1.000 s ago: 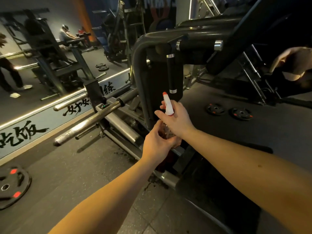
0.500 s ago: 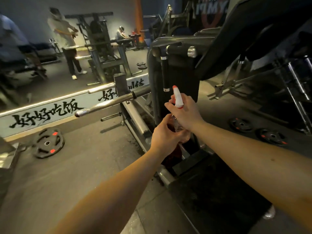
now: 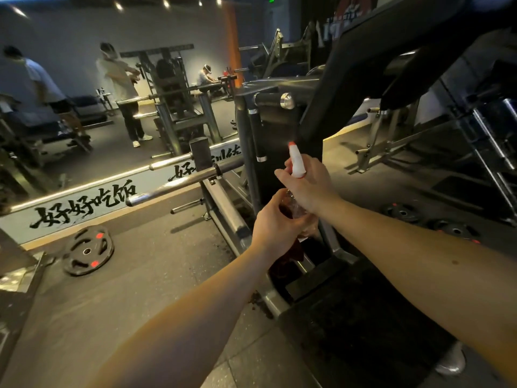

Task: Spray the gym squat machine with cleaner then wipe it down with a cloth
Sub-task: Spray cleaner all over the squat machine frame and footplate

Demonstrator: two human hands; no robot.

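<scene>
Centrally, a spray bottle (image 3: 297,163) is held upright in both hands, just in front of the squat machine (image 3: 246,141). Its white trigger head, tipped with a red nozzle, is seen above the right hand (image 3: 307,186), whose fingers are curled round the neck directly under the head; whether the trigger is being pressed cannot be told. The clear lower body is gripped by the left hand (image 3: 275,228), with fingers wrapped round it from the near side. A dark red cloth (image 3: 292,254) is seen hanging below the left hand, against the base of the bottle; which fingers pin it cannot be made out. The nozzle is pointed away from the camera, toward the machine's dark upright frame, near it but apart. A slanted black back pad (image 3: 377,57) is noted above and right of the bottle, and a black footplate (image 3: 363,317) below the forearms. A chrome loading bar (image 3: 179,182) is seen projecting left from the frame. One black weight plate (image 3: 87,250) with red marks is laid flat on the floor at left; two more plates (image 3: 402,212) are laid on the floor at right, beyond the right forearm. A lettered band (image 3: 84,207) is run along the base of the left wall, and a standing person (image 3: 120,88) is seen above it.
</scene>
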